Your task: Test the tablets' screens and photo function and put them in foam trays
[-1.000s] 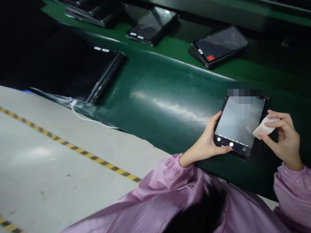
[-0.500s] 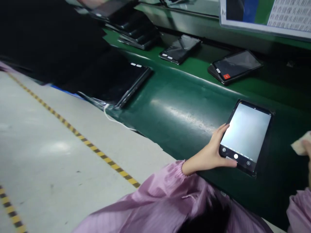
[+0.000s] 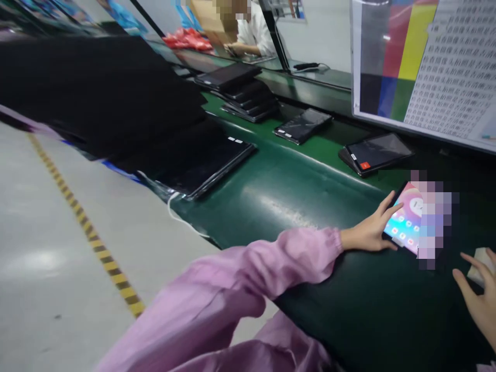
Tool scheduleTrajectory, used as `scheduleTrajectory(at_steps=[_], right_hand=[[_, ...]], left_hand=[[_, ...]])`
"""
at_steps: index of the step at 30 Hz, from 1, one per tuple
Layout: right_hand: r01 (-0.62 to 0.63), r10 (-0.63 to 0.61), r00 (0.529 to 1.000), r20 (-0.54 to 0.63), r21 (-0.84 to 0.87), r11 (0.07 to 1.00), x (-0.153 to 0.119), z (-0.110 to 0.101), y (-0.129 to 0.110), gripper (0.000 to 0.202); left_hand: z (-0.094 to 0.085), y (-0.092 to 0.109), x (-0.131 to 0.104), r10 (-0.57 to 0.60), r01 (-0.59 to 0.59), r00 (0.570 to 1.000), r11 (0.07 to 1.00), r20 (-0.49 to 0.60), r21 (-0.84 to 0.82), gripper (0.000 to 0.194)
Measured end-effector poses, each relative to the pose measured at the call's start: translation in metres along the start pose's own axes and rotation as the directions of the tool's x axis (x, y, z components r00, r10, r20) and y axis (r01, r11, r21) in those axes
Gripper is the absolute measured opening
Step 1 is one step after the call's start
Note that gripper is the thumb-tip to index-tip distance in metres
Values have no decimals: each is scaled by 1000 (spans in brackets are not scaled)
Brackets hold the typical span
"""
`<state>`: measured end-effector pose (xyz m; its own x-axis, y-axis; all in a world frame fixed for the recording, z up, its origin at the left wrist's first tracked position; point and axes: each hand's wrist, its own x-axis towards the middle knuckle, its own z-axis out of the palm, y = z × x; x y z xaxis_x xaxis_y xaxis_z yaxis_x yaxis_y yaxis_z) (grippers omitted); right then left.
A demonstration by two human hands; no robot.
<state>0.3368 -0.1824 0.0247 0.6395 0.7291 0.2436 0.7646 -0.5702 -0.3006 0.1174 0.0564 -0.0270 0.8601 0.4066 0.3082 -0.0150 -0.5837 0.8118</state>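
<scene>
The left hand (image 3: 372, 232) grips the left edge of a lit tablet (image 3: 405, 222), thumb under the screen edge and fingers spread on top. The tablet lies tilted on the dark green belt (image 3: 294, 196). The right hand (image 3: 478, 294) pinches a small pale cloth (image 3: 480, 258) near the right frame border, apart from the tablet
</scene>
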Motion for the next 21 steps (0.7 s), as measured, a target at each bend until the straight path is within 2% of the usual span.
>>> scheduleTrajectory(at_steps=[2, 4, 5, 7, 10, 12, 14, 15, 18, 19, 21], right_hand=[[12, -12, 1000, 13, -11, 1000, 1, 7, 9, 56], [45, -45, 999, -16, 7, 999, 2, 13, 16, 61], [61, -60, 998, -36, 19, 998, 3, 15, 18, 62], [75, -72, 995, -74, 38, 996, 4, 19, 21, 63], [75, -71, 993, -91, 36, 997, 4, 22, 21, 60], [89, -86, 992, -88, 30, 996, 4, 22, 22, 57], [94, -92, 992, -84, 25, 995, 3, 21, 23, 53], [90, -87, 993, -82, 24, 996, 3, 21, 25, 52], [64, -61, 995, -81, 32, 997, 5, 22, 30, 51], [58, -55, 995, -82, 40, 998, 7, 23, 31, 51], [50, -45, 995, -90, 57, 997, 10, 25, 33, 50]], left_hand=[[-1, -19, 59, 30, -30, 999, 1000, -31, 6, 116], [-1, -30, 106, 4, -2, 997, 1000, -76, 23, 101], [0, -32, 122, -5, 8, 995, 999, -101, 32, 94], [2, -33, 139, 10, -3, 988, 999, -152, 42, 85], [-6, -29, 134, 112, -94, 965, 992, -239, 84, 71], [-25, -29, 122, 133, -77, 945, 978, -298, 192, 60], [-57, -33, 110, 41, 87, 921, 947, -388, 308, 54], [-76, -37, 103, -37, 209, 891, 918, -453, 337, 55], [-131, -57, 84, -221, 479, 753, 830, -619, 285, 64], [-146, -65, 78, -274, 536, 719, 805, -639, 257, 68], [-165, -79, 70, -376, 612, 689, 760, -620, 219, 73]])
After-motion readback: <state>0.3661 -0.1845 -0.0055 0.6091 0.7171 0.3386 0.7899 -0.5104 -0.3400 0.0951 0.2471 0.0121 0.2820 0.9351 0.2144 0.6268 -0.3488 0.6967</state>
